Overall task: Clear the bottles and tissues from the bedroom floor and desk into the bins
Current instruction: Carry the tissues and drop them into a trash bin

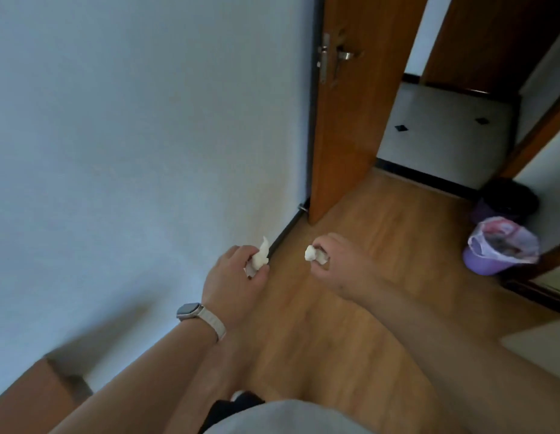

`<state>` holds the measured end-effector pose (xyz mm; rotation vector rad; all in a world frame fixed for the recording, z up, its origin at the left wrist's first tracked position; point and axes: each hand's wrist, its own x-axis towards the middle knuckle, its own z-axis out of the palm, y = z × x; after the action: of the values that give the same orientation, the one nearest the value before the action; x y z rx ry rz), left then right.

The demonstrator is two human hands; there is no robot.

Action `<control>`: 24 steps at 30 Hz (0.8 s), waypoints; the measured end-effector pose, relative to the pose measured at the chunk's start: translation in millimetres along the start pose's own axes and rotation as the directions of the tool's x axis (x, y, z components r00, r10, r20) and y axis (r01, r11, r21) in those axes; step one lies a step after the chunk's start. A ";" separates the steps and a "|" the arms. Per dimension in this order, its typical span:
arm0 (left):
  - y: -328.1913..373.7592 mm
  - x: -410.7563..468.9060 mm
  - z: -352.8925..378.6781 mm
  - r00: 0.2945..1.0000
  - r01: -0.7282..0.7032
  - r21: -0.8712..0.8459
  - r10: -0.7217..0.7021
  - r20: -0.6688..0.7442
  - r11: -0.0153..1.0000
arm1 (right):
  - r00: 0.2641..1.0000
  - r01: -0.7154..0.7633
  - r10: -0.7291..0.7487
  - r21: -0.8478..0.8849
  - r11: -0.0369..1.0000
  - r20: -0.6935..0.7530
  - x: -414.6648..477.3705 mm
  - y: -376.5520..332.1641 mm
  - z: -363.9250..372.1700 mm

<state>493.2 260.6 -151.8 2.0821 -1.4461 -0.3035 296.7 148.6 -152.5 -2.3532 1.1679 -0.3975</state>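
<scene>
Above the wood floor [350,220], left hand [233,277] pinches one crumpled tissue [260,257], right hand [344,264] another wad [313,254]; both probably weightless, soft, compressible, so fingertip pinches suffice toward the purple lined bin [501,245].

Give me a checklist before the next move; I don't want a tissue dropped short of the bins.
1. Left hand grip on the crumpled white paper tissue: ok, pinched.
2. Right hand grip on the small white tissue wad: ok, pinched at the fingertips.
3. Purple plastic bin with pale liner, mouth open: ok.
4. Brown wooden plank floor towards that bin: ok, no obstacle shows.
5. Room in the black-lined bin behind it: cannot tell.
</scene>
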 end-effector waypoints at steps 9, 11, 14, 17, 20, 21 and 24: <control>65.2 81.1 56.2 0.969 -0.201 -0.057 0.207 0.134 0.978 | 0.923 -0.346 0.334 -0.029 0.938 -0.190 -18.0 84.5 -55.3; 74.3 100.6 70.2 0.957 -0.229 -0.074 0.238 0.165 0.971 | 0.891 -0.411 0.396 -0.025 0.911 -0.222 -14.6 102.6 -61.4; 81.4 139.3 91.4 0.937 -0.255 -0.097 0.271 0.221 0.962 | 0.864 -0.462 0.441 -0.038 0.886 -0.242 1.2 122.2 -67.2; 89.8 191.4 111.8 0.919 -0.290 -0.144 0.318 0.235 0.946 | 0.843 -0.505 0.484 -0.038 0.862 -0.234 37.2 139.0 -73.8; 95.3 245.3 126.9 0.897 -0.304 -0.181 0.345 0.275 0.935 | 0.818 -0.542 0.520 -0.029 0.840 -0.248 83.3 150.4 -80.3; 96.5 261.3 129.8 0.891 -0.310 -0.190 0.354 0.284 0.932 | 0.817 -0.547 0.522 -0.040 0.836 -0.247 98.2 152.5 -82.1; 97.9 310.6 139.1 0.872 -0.331 -0.228 0.389 0.297 0.916 | 0.809 -0.564 0.530 -0.080 0.822 -0.254 140.3 159.4 -91.6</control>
<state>468.4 -92.4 -164.9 1.6316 -1.9033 -0.6313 232.5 -73.6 -154.6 -1.9869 1.9752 -0.3756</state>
